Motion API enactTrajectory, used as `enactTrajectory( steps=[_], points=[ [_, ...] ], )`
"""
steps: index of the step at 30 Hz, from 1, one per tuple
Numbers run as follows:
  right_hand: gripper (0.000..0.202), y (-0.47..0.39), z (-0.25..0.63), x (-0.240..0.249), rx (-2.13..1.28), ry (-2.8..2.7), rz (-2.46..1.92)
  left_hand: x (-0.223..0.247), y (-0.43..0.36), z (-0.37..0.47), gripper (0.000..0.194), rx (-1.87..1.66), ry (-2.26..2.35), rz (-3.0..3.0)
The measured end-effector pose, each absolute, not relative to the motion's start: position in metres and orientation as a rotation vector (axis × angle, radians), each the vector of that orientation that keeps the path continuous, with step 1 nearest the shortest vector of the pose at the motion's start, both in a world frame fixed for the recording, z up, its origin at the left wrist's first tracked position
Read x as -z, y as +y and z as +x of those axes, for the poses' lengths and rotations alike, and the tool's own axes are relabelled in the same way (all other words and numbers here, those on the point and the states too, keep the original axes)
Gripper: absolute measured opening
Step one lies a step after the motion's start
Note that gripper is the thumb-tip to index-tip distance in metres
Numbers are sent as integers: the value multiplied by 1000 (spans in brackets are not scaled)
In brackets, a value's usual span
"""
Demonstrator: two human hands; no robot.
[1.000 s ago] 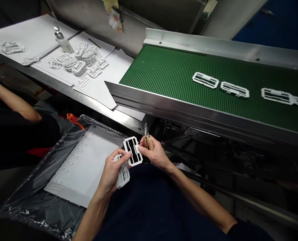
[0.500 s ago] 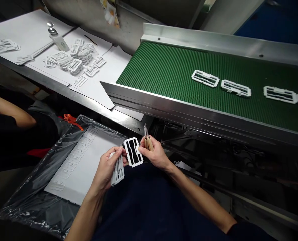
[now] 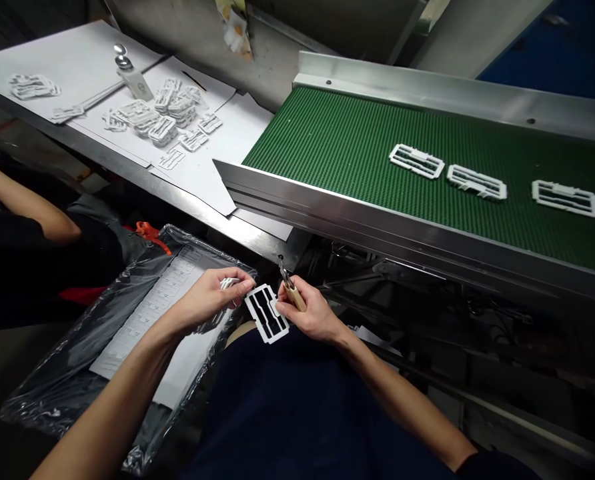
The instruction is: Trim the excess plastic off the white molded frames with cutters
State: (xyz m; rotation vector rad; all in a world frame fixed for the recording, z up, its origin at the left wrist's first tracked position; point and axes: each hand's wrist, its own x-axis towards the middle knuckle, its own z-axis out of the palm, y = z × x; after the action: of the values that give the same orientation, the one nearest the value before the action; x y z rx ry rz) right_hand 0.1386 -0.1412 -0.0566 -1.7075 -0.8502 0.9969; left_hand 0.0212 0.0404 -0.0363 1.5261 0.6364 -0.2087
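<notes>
White plastic frame (image 3: 267,313) sits pinched between my left hand (image 3: 208,300) and right hand (image 3: 311,313) (cutter (image 3: 291,291) tucked in the right), so I judge trimming comes next.

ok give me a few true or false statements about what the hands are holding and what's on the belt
1. The right hand holds a small wooden-handled tool. True.
2. The white plastic frame lies on the green conveyor belt. False: it is held between both hands, below the belt.
3. The left hand is empty. False: it holds a stack of white parts and touches the frame.
4. White frames on the belt lie flat. True.
5. The plastic-lined tray sits on the belt. False: it sits below, at the person's left.
</notes>
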Motion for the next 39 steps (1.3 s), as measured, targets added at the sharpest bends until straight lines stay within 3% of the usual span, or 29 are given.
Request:
enactTrajectory(
  steps=[7,14,24,29,35,39],
  points=[
    [10,-146,134,56,-1035,-896,-1660,39,50,23,28,466,409,1640],
    [11,-149,134,60,-1129,-923,-1552,35,47,20,23,320,226,1712],
    [24,-157,122,80,-1442,-875,-1243,44,12,2,18,255,208,1369],
    [21,-161,127,65,-1460,-1023,-1429,42,1,-13,20,220,347,1365],
    [24,-168,155,16,-1192,-1538,-2019,37,-4,-14,23,223,423,1346],
    [29,-169,163,-13,-1128,-1823,-2181,33,-7,-12,23,235,433,1346]
  ],
)
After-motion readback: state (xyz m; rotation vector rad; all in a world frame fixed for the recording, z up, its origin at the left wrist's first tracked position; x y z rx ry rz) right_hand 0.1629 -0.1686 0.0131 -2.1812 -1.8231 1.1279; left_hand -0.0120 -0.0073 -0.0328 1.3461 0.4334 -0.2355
